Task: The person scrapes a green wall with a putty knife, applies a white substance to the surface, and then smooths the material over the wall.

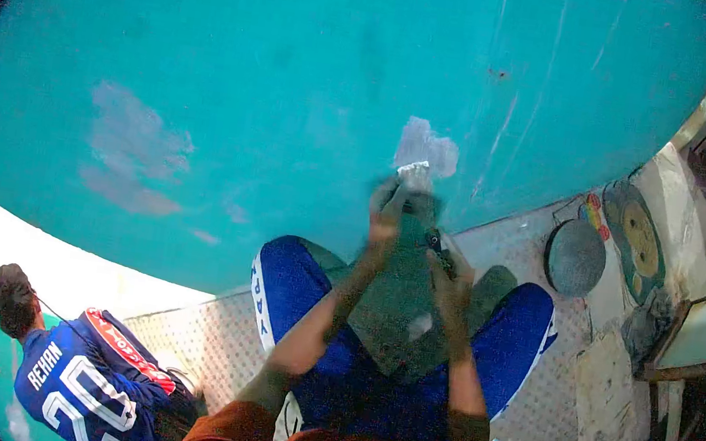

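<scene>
On my head feed, the right hand, toward four o'clock from centre, is wrapped around a dark-handled tool. The left hand, near centre, has fingers beside a white-edged piece at one o'clock; I can't tell whether they grip it. A pale patch on the turquoise surface lies just beyond.

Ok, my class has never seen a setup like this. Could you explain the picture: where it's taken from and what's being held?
There is no machine here. One camera, worn on a person's head, looks forward and down at their work. In front is a teal wall with pale patches. The left hand is at a white-edged piece beside one patch. The right hand holds a dark thing, too unclear to name. A round grey object is near the wall at right; another person is at lower left.
</scene>
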